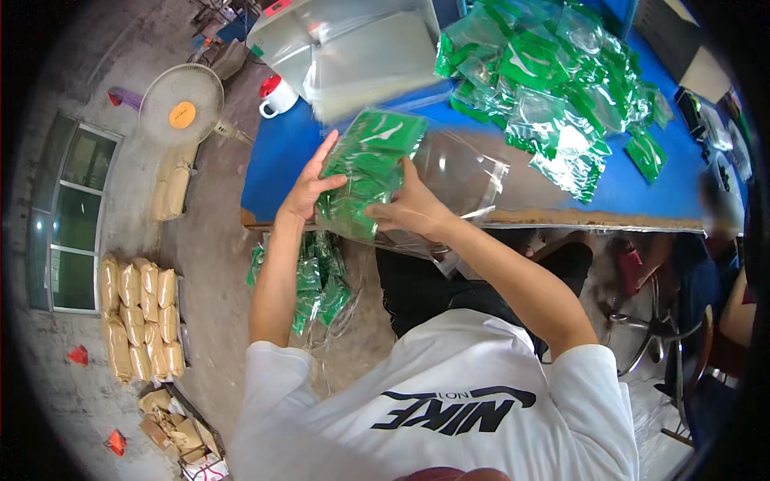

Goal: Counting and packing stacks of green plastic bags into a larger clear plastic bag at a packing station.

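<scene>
Over the table's front edge I hold a stack of green plastic packets (377, 140) between both hands. My left hand (305, 188) grips the stack's left side, with its thumb across the front and its fingers along the edge. My right hand (417, 207) is closed on the right side, fingers bent over the packets. A large clear plastic bag (473, 172) spreads to the right around my right hand and wrist; whether the packets are inside it I cannot tell. Below my hands, more green packets (313, 280) sit in clear plastic near the floor.
A blue table (273, 176) carries a big heap of green packets (553, 72), a box of clear bags (377, 56) and a white mug with a red lid (277, 96). A fan (183, 104) stands left, beyond stacked tan bags (140, 321). Another person (722, 280) sits at right.
</scene>
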Demonstrator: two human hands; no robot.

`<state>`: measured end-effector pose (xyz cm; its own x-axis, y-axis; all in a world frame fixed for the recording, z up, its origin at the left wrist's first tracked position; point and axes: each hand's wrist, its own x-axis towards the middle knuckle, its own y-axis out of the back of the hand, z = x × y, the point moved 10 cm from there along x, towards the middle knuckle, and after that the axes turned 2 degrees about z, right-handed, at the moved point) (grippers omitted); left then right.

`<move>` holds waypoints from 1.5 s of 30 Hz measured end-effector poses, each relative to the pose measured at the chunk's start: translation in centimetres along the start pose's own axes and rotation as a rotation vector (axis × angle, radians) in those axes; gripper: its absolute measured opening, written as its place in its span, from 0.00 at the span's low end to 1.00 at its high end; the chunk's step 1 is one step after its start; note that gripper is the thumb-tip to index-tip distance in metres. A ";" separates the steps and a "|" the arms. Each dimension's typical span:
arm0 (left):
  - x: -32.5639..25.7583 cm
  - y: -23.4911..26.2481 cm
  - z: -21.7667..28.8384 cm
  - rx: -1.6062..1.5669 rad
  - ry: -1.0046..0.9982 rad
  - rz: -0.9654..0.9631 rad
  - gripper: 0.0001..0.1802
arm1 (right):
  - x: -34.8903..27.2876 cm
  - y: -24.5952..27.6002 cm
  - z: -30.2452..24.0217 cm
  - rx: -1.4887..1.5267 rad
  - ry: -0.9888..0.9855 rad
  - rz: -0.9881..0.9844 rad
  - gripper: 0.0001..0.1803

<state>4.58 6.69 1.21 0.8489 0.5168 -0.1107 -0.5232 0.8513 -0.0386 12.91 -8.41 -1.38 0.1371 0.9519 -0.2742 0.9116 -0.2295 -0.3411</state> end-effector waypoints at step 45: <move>0.1 -10.0 -0.4 1.561 -0.422 -0.157 0.34 | -11.0 29.1 -8.3 -1.319 0.428 1.323 0.48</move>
<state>9.90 -1.84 1.21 0.9804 0.1834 0.0723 -0.0768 0.0177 0.9969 41.18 -23.89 -0.85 0.7730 0.3507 0.5287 -0.1946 -0.6621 0.7237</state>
